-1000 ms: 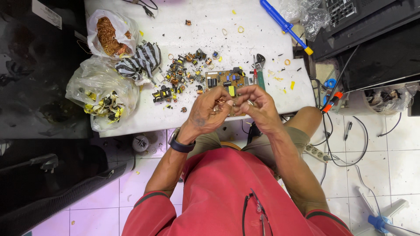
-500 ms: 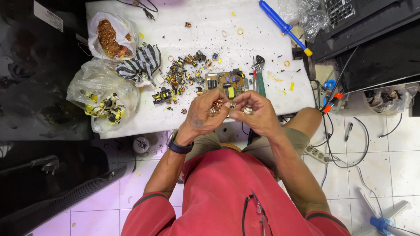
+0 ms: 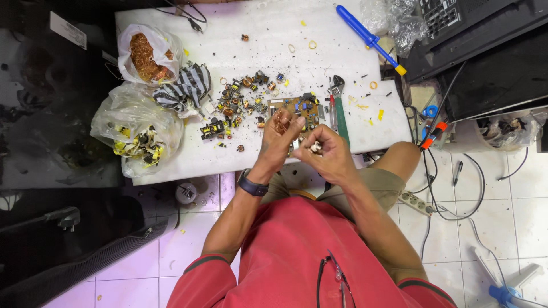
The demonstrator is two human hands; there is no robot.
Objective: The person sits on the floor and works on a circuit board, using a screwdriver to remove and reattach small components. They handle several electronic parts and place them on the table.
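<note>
Left hand [image 3: 281, 134] fingers pinching copper wire tuft [image 3: 279, 121]; right hand [image 3: 326, 155] fingers gripping small coil core [image 3: 314, 148], both above desk [image 3: 274, 43] edge near circuit board [image 3: 297, 106]. Unwinding step likely; steady pulling needed.

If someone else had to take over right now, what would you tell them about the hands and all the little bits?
Left hand: grip on a bundle of copper wire. Right hand: grip on a small pale part, over the near edge of the white table. Circuit board lies just beyond the hands, loose small parts left of it. Bag of copper wire at the far left corner.
</note>
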